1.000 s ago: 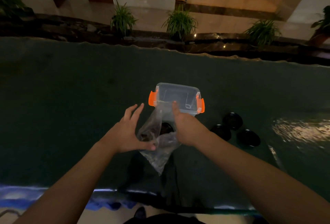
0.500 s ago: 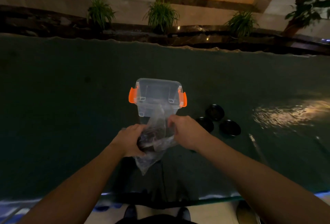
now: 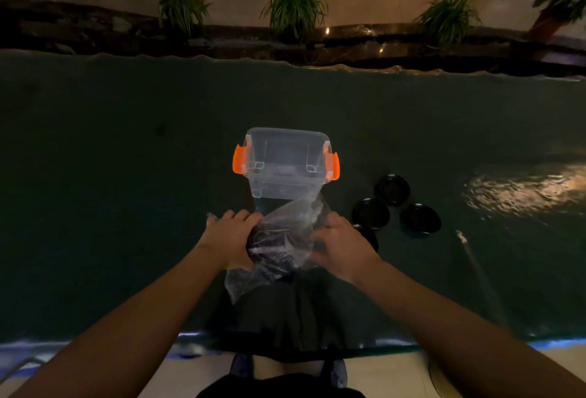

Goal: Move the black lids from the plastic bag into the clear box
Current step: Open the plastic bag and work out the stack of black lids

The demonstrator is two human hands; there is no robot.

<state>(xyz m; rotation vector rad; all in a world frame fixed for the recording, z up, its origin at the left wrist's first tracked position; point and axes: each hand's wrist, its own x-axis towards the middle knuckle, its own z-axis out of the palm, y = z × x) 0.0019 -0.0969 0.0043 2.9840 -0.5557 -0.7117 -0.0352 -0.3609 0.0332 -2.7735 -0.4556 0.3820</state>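
Note:
A clear plastic bag (image 3: 285,239) lies on the dark table, just in front of the clear box (image 3: 285,163) with orange latches. Dark lids (image 3: 269,245) show through the bag's film. My left hand (image 3: 230,240) grips the bag's left side, fingers curled over it. My right hand (image 3: 341,247) holds the bag's right edge. The box stands open, and whether it holds anything is unclear in the dim light. Three black lids (image 3: 391,190) lie loose on the table right of the box, and a fourth lid (image 3: 367,236) peeks out behind my right hand.
The table (image 3: 126,175) is covered in a dark green cloth with a wavy far edge. Potted plants (image 3: 293,7) line a ledge beyond it. A bright reflection (image 3: 523,190) glares on the cloth at the right. My feet show below the near edge.
My left hand went from open beside the bag to closed on its left side. My right hand shifted to the bag's right edge. The view tilted slightly.

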